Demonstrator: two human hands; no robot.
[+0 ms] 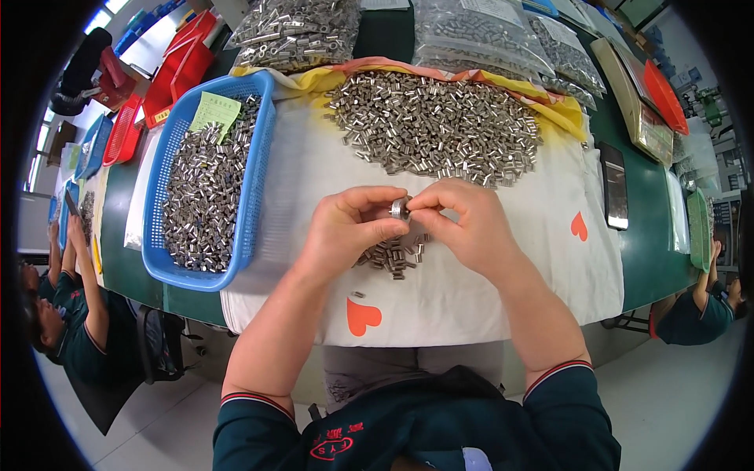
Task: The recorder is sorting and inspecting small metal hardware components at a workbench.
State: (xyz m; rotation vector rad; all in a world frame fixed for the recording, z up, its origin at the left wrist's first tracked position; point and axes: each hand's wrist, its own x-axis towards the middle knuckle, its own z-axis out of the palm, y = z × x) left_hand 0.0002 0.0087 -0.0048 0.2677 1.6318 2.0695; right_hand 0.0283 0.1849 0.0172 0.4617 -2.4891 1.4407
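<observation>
Between my two hands, over the white cloth (471, 306), is a small round metal piece (399, 209) with a ridged-looking rim. My left hand (344, 228) pinches it between thumb and fingers. Thumb and fingertips of my right hand (459, 221) close together at its right side; whether they grip a smaller part there is hidden. Under my hands lies a small group of short metal cylinders (397, 257), and one loose cylinder (358, 294) sits nearer me. Beyond my hands spreads a large heap of the same shiny cylinders (440, 125).
A blue basket (255, 180) of metal cylinders with a yellow-green slip (214, 111) stands left. Clear bags of metal parts (294, 35) line the back, behind a yellow cloth (565, 114). A phone (614, 184) lies right. Red trays (184, 63) stand far left. Other people sit at both sides.
</observation>
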